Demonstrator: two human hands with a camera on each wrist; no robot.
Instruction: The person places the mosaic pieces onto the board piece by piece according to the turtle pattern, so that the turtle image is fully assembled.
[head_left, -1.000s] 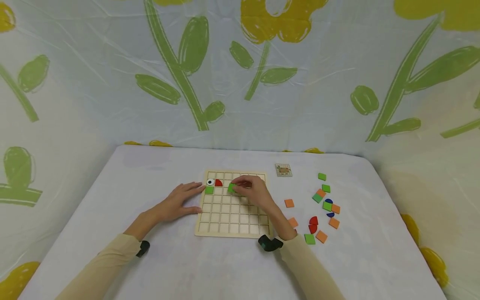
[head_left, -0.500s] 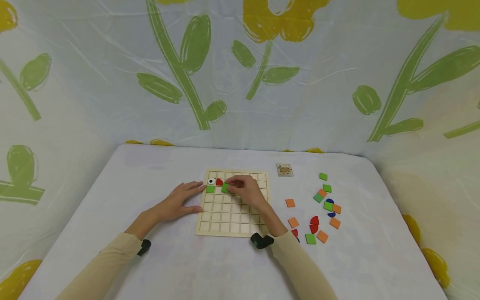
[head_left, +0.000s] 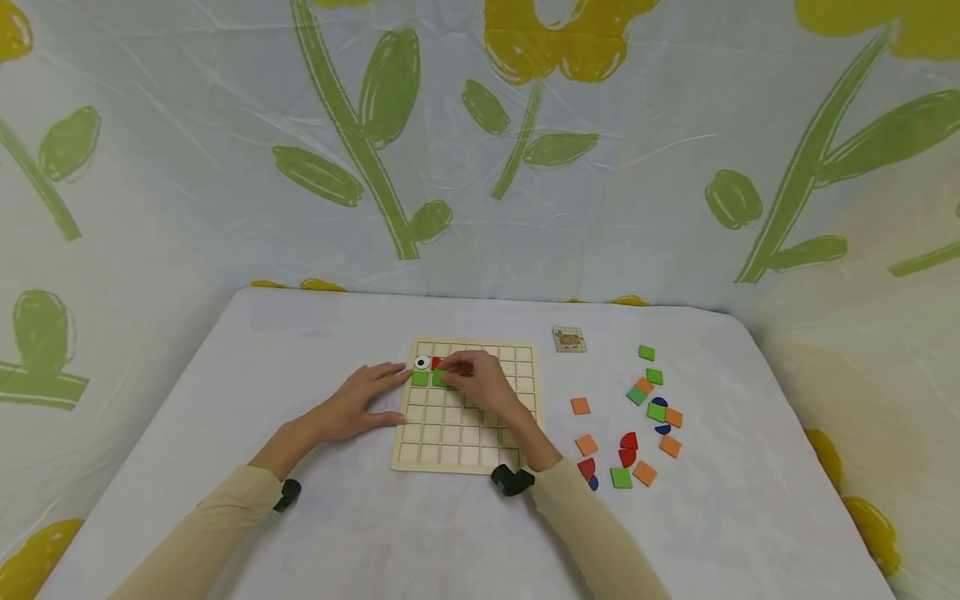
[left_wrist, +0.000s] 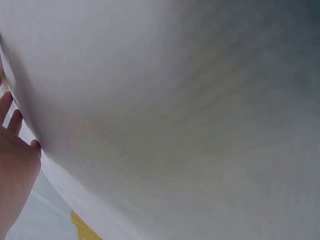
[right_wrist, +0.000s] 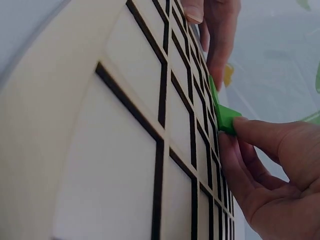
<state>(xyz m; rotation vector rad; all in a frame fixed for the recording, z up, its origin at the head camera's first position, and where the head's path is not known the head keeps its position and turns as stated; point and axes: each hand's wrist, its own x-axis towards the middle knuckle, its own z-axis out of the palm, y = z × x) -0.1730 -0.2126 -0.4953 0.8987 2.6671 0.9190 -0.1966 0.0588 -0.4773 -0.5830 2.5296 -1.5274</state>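
A wooden grid board (head_left: 452,433) lies on the table. In its upper left cells sit a white round eye piece (head_left: 422,362), a red quarter-circle piece (head_left: 436,363) partly behind fingers, and a green square tile (head_left: 420,378). My right hand (head_left: 480,382) pinches another green square tile (right_wrist: 228,119) between thumb and fingers; it is tilted at the cell right of the first green tile. My left hand (head_left: 365,403) rests with spread fingers at the board's left edge, fingertips touching it. The left wrist view shows that hand (left_wrist: 17,155) only at its left side.
Right of the board lie loose pieces: several orange squares (head_left: 581,406), several green squares (head_left: 621,477), red quarter-circles (head_left: 628,441) and blue half-circles (head_left: 662,429). A small picture card (head_left: 570,339) lies beyond the board's upper right corner. White cloth covers the table (head_left: 337,517).
My right hand has moved left over the board with the green tile, from the third column to the second, beside the first green tile. My left hand has stayed in place.
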